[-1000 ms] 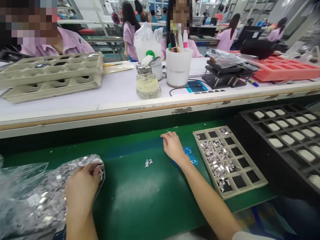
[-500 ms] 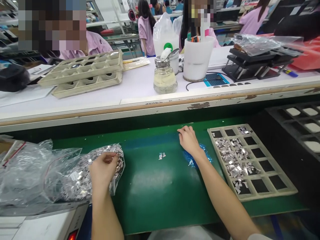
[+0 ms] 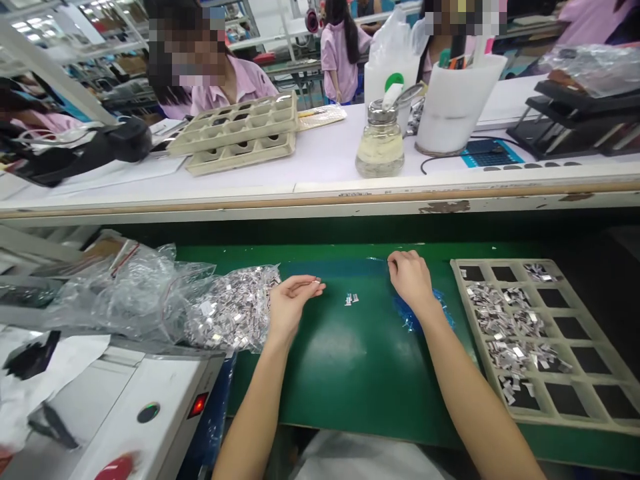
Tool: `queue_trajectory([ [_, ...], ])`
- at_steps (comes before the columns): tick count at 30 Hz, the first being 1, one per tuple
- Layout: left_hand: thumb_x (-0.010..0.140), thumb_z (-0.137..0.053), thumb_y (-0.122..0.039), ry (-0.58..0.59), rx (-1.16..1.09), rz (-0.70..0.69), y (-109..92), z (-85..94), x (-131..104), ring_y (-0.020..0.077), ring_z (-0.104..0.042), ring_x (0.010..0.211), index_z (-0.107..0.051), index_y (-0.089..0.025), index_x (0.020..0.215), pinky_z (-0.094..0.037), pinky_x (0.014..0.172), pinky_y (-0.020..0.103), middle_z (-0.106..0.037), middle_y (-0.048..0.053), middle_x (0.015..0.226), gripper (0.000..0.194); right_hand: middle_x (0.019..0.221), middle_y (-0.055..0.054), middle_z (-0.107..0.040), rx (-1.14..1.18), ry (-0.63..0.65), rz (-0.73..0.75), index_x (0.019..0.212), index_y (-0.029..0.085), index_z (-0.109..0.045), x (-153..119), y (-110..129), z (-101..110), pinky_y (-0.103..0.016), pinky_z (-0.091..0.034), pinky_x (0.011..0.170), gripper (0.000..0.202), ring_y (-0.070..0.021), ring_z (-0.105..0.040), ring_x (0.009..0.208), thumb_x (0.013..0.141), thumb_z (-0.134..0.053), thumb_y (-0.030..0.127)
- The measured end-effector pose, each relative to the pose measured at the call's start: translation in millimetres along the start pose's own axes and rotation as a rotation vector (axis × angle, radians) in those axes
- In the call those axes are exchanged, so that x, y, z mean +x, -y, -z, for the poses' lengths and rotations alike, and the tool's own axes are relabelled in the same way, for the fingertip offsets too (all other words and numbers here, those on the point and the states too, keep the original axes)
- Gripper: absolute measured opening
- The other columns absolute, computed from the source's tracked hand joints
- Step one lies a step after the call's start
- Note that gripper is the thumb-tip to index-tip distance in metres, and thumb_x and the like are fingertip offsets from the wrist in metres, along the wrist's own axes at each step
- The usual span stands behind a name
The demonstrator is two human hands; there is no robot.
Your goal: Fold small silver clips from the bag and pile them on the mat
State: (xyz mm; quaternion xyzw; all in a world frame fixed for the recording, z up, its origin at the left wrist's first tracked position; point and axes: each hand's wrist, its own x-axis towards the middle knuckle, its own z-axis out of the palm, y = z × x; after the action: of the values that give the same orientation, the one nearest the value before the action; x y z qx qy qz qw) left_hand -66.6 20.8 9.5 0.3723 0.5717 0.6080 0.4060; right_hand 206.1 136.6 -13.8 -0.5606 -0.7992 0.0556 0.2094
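"How are your fingers set?"

"Your left hand pinches a small pale piece between thumb and fingertips, just right of the bag. The piece is too small to show which way it points. Your right hand is curled at the right end of the blue strip; whether your fingertips grip it, I cannot tell."

"And how does that strip lie?"

"Flat in front of you, its long axis running left to right between your hands. The bag stretches the same way, its filled end pointing at your left hand. Nearer you than the strip are a few loose pieces, and blue scraps lie beside your right wrist. The compartment tray runs lengthwise away from you, its near end slanting right."

"What's around you?"

"You work on a glossy green surface. Beyond it, a white shelf with a chipped front edge carries a glass jar, a white cup and stacked trays. People in pink fill the room behind, and a white machine with a lit red switch is at your left."
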Motion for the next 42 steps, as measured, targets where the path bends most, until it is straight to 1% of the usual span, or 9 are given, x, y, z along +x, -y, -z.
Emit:
queue_trajectory([
  [3, 0.076, -0.091, -0.038, 0.014, -0.006, -0.015, 5, -10.2, -5, 0.0279, -0.081, 0.086, -0.078, -0.014, 0.094, -0.069, 0.084, 0.041, -0.081, 0.012, 0.089, 0.033, 0.101, -0.011, -0.074, 0.128, -0.076, -0.012, 0.095, 0.020, -0.069, -2, 14, 9, -0.042, -0.044, 0.089, 0.016, -0.0316, -0.060, 0.105, 0.097, -0.053, 0.016],
  [5, 0.078, -0.089, -0.039, 0.020, 0.023, -0.029, 8, -16.4, -9, 0.0279, -0.081, 0.085, -0.077, -0.014, 0.094, -0.069, 0.083, 0.041, -0.081, 0.011, 0.087, 0.032, 0.107, -0.010, -0.075, 0.358, -0.099, 0.026, 0.097, 0.021, -0.069, -5, 30, 13, -0.041, -0.048, 0.092, 0.014, -0.0289, -0.063, 0.106, 0.098, -0.055, 0.018],
  [8, 0.081, -0.087, -0.040, 0.044, 0.078, -0.059, 13, -24.2, -13, 0.0278, -0.081, 0.084, -0.077, -0.015, 0.093, -0.068, 0.084, 0.041, -0.081, 0.010, 0.087, 0.030, 0.108, -0.006, -0.075, 0.750, 0.042, 0.133, 0.100, 0.022, -0.071, -13, 58, 16, -0.036, -0.054, 0.092, 0.014, -0.0225, -0.069, 0.101, 0.100, -0.057, 0.023],
  [11, 0.083, -0.084, -0.042, 0.076, 0.155, -0.109, 19, -28.0, -16, 0.0273, -0.081, 0.085, -0.079, -0.018, 0.091, -0.068, 0.084, 0.039, -0.081, 0.009, 0.088, 0.026, 0.104, -0.003, -0.076, 0.900, 0.185, 0.175, 0.102, 0.023, -0.072, -23, 78, 13, -0.032, -0.056, 0.087, 0.013, -0.0190, -0.071, 0.096, 0.100, -0.059, 0.022],
  [17, 0.086, -0.081, -0.040, 0.096, 0.267, -0.210, 28, -27.2, -17, 0.0248, -0.080, 0.085, -0.081, -0.022, 0.093, -0.067, 0.084, 0.035, -0.082, 0.006, 0.093, 0.019, 0.102, -0.003, -0.075, 0.918, 0.188, 0.154, 0.103, 0.022, -0.071, -32, 84, 10, -0.030, -0.055, 0.083, 0.013, -0.0169, -0.070, 0.092, 0.100, -0.059, 0.020],
  [25, 0.084, -0.084, -0.038, 0.078, 0.249, -0.237, 29, -31.7, -19, 0.0249, -0.081, 0.088, -0.075, -0.021, 0.100, -0.067, 0.086, 0.036, -0.081, 0.006, 0.093, 0.025, 0.096, -0.003, -0.070, 0.881, 0.114, 0.187, 0.096, 0.022, -0.069, -31, 83, 10, -0.029, -0.053, 0.082, 0.012, -0.0166, -0.067, 0.089, 0.100, -0.058, 0.019],
  [32, 0.086, -0.082, -0.037, 0.095, 0.271, -0.255, 29, -32.7, -20, 0.0238, -0.080, 0.088, -0.073, -0.021, 0.100, -0.067, 0.086, 0.035, -0.081, 0.006, 0.093, 0.024, 0.097, -0.002, -0.068, 0.855, 0.123, 0.210, 0.094, 0.022, -0.068, -31, 82, 7, -0.027, -0.052, 0.080, 0.013, -0.0152, -0.065, 0.086, 0.099, -0.057, 0.016],
  [38, 0.087, -0.081, -0.039, 0.128, 0.281, -0.264, 30, -33.3, -20, 0.0232, -0.080, 0.088, -0.072, -0.021, 0.100, -0.068, 0.086, 0.035, -0.080, 0.005, 0.095, 0.024, 0.106, -0.005, -0.069, 0.827, 0.127, 0.194, 0.106, 0.022, -0.071, -31, 79, 2, -0.030, -0.054, 0.085, 0.016, -0.0165, -0.067, 0.092, 0.099, -0.058, 0.015],
  [42, 0.089, -0.080, -0.038, 0.170, 0.271, -0.249, 30, -35.2, -21, 0.0231, -0.080, 0.088, -0.071, -0.021, 0.103, -0.068, 0.086, 0.035, -0.080, 0.005, 0.094, 0.023, 0.107, -0.005, -0.071, 0.876, 0.188, 0.213, 0.114, 0.022, -0.071, -30, 75, 1, -0.031, -0.055, 0.085, 0.022, -0.0167, -0.068, 0.092, 0.096, -0.060, 0.014],
])
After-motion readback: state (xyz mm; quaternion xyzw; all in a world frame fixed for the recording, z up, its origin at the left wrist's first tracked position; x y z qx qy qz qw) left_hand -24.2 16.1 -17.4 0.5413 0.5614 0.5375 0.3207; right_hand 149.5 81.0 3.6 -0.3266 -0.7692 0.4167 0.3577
